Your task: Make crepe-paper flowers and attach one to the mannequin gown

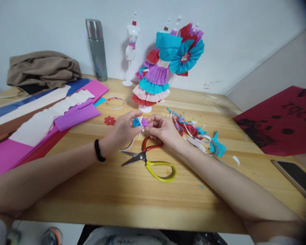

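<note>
A small pleated paper piece [140, 122], blue on its left and purple on its right with a pale strip between, is held above the table between both hands. My left hand [123, 127], with a black band at the wrist, grips its left side. The fingers of my right hand [160, 128] pinch its right side. Just below the hands lie scissors [142, 156] with one red and one yellow handle, blades spread and pointing left. A red paper flower [109, 120] and a roll of clear tape [115, 103] rest left of my left hand.
Colored paper sheets [76, 115] and brown cloth [44, 69] lie left. A flask [97, 51], a bare white mannequin [132, 44] and a paper-dressed mannequin [159, 75] stand behind. Paper scraps [191, 129], a red bag [280, 119] and a phone [295, 177] are right.
</note>
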{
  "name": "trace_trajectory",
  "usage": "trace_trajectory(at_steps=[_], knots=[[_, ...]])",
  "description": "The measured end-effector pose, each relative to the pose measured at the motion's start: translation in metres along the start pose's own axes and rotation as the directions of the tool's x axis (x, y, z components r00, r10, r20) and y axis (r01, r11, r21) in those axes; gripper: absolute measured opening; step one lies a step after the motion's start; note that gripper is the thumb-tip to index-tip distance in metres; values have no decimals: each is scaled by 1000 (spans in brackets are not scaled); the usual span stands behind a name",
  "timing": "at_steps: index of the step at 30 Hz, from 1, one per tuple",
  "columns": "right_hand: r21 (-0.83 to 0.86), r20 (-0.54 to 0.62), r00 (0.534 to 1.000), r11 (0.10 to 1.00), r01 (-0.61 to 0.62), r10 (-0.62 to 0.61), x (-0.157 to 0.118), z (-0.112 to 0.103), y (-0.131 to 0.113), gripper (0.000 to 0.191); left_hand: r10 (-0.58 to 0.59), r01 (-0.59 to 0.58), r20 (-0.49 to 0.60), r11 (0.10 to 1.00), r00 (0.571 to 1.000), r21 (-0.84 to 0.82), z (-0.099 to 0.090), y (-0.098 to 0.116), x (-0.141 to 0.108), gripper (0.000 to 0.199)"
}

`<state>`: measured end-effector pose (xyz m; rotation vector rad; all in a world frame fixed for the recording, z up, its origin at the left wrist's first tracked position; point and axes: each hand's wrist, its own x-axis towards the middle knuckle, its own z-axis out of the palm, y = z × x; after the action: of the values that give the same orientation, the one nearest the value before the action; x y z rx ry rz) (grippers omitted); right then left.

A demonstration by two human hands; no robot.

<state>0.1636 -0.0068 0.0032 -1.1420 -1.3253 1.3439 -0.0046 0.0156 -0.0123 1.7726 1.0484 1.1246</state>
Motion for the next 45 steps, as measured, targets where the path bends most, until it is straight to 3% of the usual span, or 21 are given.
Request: trace_trajectory(at_steps=[7, 11, 16, 21, 30, 36, 41, 45], knots=[[-7, -7, 1000, 1000, 16, -16, 0, 0, 0, 30, -29, 31, 56, 999, 998, -33, -2, -5, 0, 45], [0, -18, 1000, 1000, 19, -19, 0, 0, 0, 30, -134, 141, 62, 982, 989, -127, -1, 4, 0, 41], [39, -58, 997, 998, 53, -51, 0, 0, 0, 31, -349, 390, 172, 816, 921, -427, 1, 23, -1, 39], [40, -24, 999, 999, 30, -29, -1, 1, -2, 36, -429, 461, 181, 758, 885, -461, 0, 32, 0, 43], [33, -42, 998, 998, 54, -52, -1, 0, -2, 32, -375, 422, 193, 812, 907, -404, -3, 26, 1, 51], [6, -80, 993, 996, 88, -88, 0, -3, 0, 34, -349, 415, 234, 829, 907, -374, -6, 32, 1, 28], [-8, -52, 994, 995, 98, -98, 1, -6, -1, 30, -297, 388, 275, 835, 914, -389, -8, 28, 3, 21], [-69, 38, 989, 987, 143, -140, 2, -5, -2, 36, -310, 405, 280, 818, 909, -408, -9, 23, 3, 25]])
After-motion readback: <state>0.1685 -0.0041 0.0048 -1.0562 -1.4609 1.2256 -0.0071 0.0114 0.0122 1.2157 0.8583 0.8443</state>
